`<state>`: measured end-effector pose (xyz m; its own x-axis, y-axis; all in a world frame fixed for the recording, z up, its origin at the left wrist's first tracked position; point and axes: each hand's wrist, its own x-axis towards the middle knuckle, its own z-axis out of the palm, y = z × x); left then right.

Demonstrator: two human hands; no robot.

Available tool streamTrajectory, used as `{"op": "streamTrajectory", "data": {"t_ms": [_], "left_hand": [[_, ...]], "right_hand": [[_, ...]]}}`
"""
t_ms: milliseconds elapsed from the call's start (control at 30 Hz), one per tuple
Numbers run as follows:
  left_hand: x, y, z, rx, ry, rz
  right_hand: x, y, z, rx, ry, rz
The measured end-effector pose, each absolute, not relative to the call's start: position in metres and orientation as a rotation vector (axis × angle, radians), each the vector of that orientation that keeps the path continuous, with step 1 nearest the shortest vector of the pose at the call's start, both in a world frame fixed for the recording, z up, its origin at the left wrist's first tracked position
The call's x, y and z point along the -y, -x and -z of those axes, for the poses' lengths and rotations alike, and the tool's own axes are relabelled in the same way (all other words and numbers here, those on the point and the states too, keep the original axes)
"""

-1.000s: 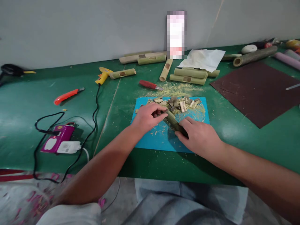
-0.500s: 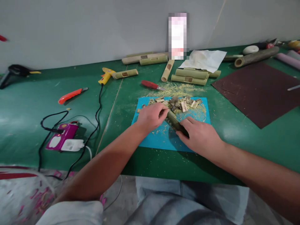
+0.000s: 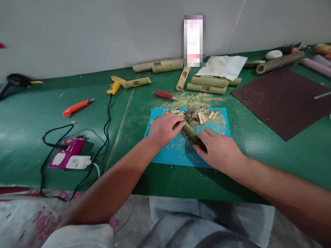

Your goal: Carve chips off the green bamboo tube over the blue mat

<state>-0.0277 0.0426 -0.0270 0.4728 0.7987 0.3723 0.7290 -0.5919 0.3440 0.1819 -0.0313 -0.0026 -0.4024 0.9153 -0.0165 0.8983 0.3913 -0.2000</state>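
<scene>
A person's left hand (image 3: 163,130) and right hand (image 3: 219,151) close together on a short, dark green bamboo piece (image 3: 190,132), which lies slanted across a blue cutting mat (image 3: 176,153) at the near edge of the worktop (image 3: 31,117). The left hand curls over the far end, fingers clamped down; the right hand grips the near end, and whether it also hides a blade cannot be told. A firm hold at both ends, with the piece pressed flat to the mat, looks the surest way to keep a round stalk from rolling under pressure. Just beyond the hands, a heap of bamboo offcuts (image 3: 200,114) crowds the mat's far edge, with pale shavings (image 3: 191,99) scattered past it. Farther out lie a red-handled knife (image 3: 165,94), cut bamboo tubes (image 3: 207,84), a yellow glue gun (image 3: 115,84), an orange utility knife (image 3: 76,106) and a dark brown sheet (image 3: 284,100). The green worktop runs back to a plain grey wall (image 3: 90,31).
</scene>
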Motion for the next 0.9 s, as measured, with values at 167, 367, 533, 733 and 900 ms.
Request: {"op": "streamTrajectory", "data": {"t_ms": [167,367,533,733,900], "left_hand": [[-0.048,0.032,0.026,-1.322,-2.185,-0.844],[-0.05,0.035,0.024,-1.312,-2.106,-0.874],[-0.044,0.031,0.029,-1.355,-2.496,-0.815],[-0.034,0.025,0.034,-1.174,-2.768,-0.679],[-0.031,0.023,0.031,-1.248,-2.795,-0.604]], "right_hand": [[0.032,-0.181,0.002,2.56,1.641,-0.272],[0.031,-0.181,0.0,2.564,1.667,-0.297],[0.031,-0.181,0.001,2.552,1.674,-0.298],[0.031,-0.18,0.002,2.565,1.685,-0.29],[0.031,-0.18,0.002,2.579,1.7,-0.293]]}}
